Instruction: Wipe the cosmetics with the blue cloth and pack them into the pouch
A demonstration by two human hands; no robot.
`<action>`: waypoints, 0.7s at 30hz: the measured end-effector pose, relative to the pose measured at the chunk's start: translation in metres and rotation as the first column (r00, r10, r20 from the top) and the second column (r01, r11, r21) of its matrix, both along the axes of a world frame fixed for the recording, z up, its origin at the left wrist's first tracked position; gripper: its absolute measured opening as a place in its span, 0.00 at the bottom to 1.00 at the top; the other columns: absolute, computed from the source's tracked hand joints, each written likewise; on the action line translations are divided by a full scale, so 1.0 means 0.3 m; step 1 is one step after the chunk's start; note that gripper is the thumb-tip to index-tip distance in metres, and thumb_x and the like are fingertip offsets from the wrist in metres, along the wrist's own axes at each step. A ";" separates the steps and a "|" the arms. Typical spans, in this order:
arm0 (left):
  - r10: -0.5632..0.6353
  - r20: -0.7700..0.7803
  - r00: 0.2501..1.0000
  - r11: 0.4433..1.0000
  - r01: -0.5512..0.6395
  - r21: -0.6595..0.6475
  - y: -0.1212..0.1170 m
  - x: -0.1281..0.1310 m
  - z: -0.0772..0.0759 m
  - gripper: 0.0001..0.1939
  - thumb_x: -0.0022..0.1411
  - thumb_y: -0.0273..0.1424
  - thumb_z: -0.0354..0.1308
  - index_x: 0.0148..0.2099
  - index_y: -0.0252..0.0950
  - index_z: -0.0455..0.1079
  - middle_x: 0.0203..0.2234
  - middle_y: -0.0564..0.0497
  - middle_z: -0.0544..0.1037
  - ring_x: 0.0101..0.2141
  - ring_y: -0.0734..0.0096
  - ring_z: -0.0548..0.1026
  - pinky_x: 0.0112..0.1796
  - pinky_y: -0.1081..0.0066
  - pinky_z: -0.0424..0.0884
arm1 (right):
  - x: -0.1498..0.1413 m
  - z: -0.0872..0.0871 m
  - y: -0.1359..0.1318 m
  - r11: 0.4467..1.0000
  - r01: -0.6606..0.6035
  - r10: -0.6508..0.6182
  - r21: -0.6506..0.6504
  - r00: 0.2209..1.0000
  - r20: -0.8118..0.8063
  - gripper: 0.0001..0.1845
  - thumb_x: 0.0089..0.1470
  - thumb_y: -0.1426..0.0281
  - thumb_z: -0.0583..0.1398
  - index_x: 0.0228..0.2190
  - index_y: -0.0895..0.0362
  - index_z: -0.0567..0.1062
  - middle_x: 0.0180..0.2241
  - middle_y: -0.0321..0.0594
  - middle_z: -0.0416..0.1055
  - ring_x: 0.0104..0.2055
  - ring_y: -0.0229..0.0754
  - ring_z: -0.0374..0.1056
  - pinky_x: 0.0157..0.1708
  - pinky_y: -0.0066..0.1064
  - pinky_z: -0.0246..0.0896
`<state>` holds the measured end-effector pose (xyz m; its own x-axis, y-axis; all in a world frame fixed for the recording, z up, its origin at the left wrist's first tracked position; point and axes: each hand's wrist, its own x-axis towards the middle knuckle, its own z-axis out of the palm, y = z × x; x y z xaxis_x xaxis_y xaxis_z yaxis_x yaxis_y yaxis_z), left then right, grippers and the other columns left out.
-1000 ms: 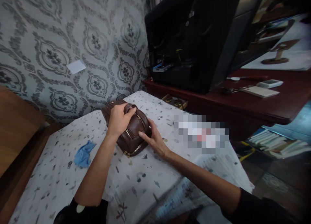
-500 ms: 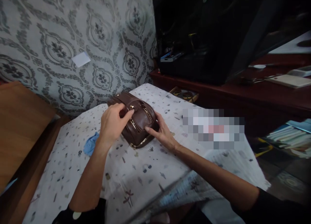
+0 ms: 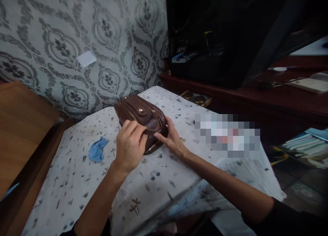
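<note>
A brown leather handbag [image 3: 133,114] with gold zippers and a gold stud on a tab lies on the table. My left hand [image 3: 130,143] is closed at the bag's near left side, thumb and fingertips pinched against its front surface. The exact part in that pinch is hidden by the fingers. My right hand [image 3: 174,138] grips the bag's right end, thumb on the near face and fingers around the far side. Left of the bag is a crumpled blue cloth [image 3: 97,149], apart from my left hand.
A patterned white cloth covers the table [image 3: 151,191]. A blurred-out item [image 3: 228,133] lies to the right. Beyond are a small open box [image 3: 205,102], a dark red cabinet [image 3: 230,92] and a large black screen [image 3: 212,41]. Brown wooden furniture [image 3: 23,126] stands at left.
My left hand has moved from the stud tab toward the bag's near front, uncovering the tab and the blue cloth. My right hand stays on the bag's end.
</note>
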<state>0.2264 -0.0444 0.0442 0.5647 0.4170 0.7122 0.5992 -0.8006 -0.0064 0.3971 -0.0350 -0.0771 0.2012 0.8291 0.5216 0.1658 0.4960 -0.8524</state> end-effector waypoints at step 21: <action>0.095 -0.060 0.994 0.990 -0.100 -0.101 0.050 0.153 0.047 0.14 0.62 0.22 0.61 0.49 0.40 0.75 0.43 0.50 0.82 0.46 0.57 0.74 0.46 0.59 0.68 | 0.011 0.001 -0.014 0.999 -0.034 0.032 -0.029 0.998 -0.059 0.42 0.57 0.50 0.62 0.66 0.50 0.57 0.67 0.48 0.58 0.69 0.55 0.54 0.69 0.54 0.49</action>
